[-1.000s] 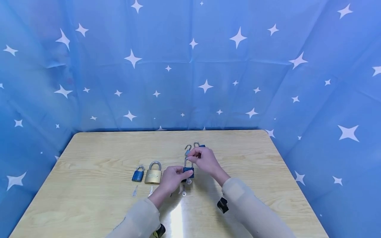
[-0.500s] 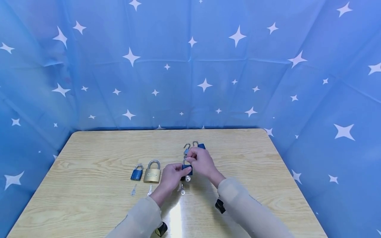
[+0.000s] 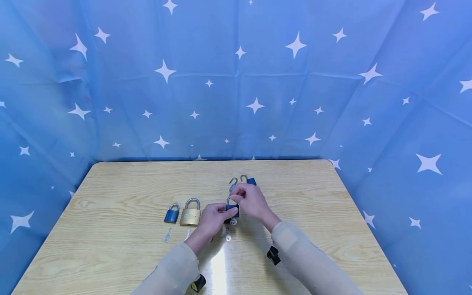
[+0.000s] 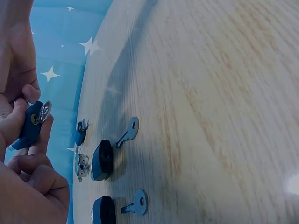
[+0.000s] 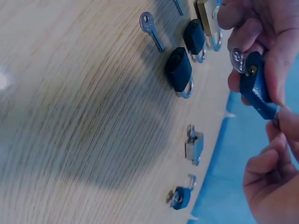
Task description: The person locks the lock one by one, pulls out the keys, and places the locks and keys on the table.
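A blue padlock (image 3: pixel 232 210) is held above the table, a key (image 5: pixel 238 59) sticking out of its underside in the right wrist view. The left hand (image 3: pixel 212 219) grips the padlock body between thumb and fingers; in the left wrist view the same padlock (image 4: pixel 31 125) is in that hand (image 4: pixel 30 186). At the top, the right hand (image 3: pixel 252 200) pinches the shackle (image 3: pixel 228 200) with thumb and fingertips; in the right wrist view this hand (image 5: pixel 275 172) is at the end of the padlock away from the key. Part of the shackle is hidden by the fingers.
Left of the hands lie a blue padlock (image 3: pixel 171 214) and a brass padlock (image 3: pixel 190 216), with keys (image 3: pixel 167 235) in front. Behind the right hand are a small padlock (image 3: pixel 233 182) and a blue padlock (image 3: pixel 251 181), shackles open. Dark padlocks (image 5: pixel 179 70) lie beneath the held one.
Both hands and the held padlock have lowered slightly, with the right hand closer to the padlock body and less of the shackle showing. The head view has shifted a little.
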The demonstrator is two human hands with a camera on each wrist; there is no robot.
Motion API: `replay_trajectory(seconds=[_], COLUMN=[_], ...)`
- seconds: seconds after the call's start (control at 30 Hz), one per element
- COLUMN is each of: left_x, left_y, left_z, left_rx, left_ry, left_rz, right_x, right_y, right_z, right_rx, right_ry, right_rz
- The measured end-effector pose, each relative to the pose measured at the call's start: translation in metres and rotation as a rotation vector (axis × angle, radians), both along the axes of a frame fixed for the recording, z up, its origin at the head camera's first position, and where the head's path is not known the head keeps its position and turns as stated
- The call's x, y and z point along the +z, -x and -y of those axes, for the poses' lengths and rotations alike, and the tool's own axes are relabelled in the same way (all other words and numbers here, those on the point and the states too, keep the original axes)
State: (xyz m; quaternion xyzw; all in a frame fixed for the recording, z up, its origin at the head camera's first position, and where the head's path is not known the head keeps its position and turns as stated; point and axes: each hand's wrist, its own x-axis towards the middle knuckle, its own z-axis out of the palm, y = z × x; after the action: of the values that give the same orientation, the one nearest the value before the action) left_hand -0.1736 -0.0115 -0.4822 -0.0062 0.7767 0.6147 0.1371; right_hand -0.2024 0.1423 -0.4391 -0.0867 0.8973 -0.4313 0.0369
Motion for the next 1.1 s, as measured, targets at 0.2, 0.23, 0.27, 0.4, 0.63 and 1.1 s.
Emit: replay_trajectory(seconds=[0.2,0.23,0.27,0.4,0.63,1.1], left_x=[0.001,0.001,0.002,0.002,-0.001,0.005], left_y=[-0.001,-0.002,-0.002,-0.003,0.0,0.005], left_z=[0.0,0.0,-0.001,-0.003,-0.003,-0.005], left_rx=[-0.023,-0.026,-0.028,-0.025,-0.005,0.01], left_ry=[-0.004,-0.01,-0.015,-0.024,0.005,0.037], left_rz=[0.0,0.001,0.001,0.013,0.034,0.047], right_x=[0.0,0.0,0.0,-0.002,-0.009,-0.037], right_y=[-0.001,-0.002,-0.002,-0.005,-0.015,-0.047], right_z=[-0.004,-0.005,-0.007,-0.012,-0.023,-0.025], right_rx=[0.01,0.012,0.012,-0.006,-0.096,-0.107], right_ry=[0.001,-0.006,-0.011,-0.017,-0.006,0.11], right_rz=[0.029,0.03,0.028,0.022,0.052,0.179])
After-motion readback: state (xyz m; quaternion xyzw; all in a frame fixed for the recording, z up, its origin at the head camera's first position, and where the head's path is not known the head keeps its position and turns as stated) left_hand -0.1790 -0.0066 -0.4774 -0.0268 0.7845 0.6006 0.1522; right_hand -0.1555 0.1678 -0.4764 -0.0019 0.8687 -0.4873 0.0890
